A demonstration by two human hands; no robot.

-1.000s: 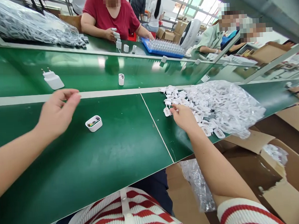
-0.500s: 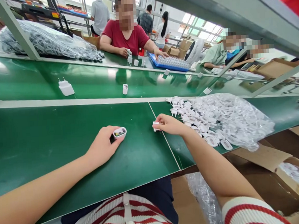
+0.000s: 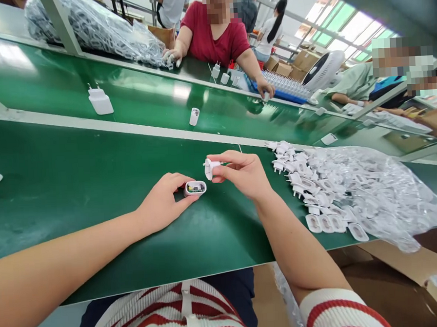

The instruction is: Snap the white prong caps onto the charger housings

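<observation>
My left hand [image 3: 171, 200] grips a white charger housing [image 3: 195, 188] upright at the green bench top. Its oval end is uncovered, with a circuit board showing inside. Just above and to the right, my right hand [image 3: 237, 172] pinches a white plug cap [image 3: 210, 169] with pins, held tilted and apart from the housing. To the right lies a pile of similar white plug caps [image 3: 303, 183], partly spilling from a clear plastic bag [image 3: 384, 189].
On the green belt [image 3: 145, 96] beyond the pale rail are a white charger [image 3: 100, 101] with pins and an open housing [image 3: 194, 116]. Across it sits a co-worker in red [image 3: 215, 37], near a blue tray [image 3: 291, 95]. Cardboard boxes [image 3: 403, 271] stand below right.
My right hand has brought the plug cap left, closer to the housing, and turned it. The view has shifted and tilted. The co-worker's hands have moved apart.
</observation>
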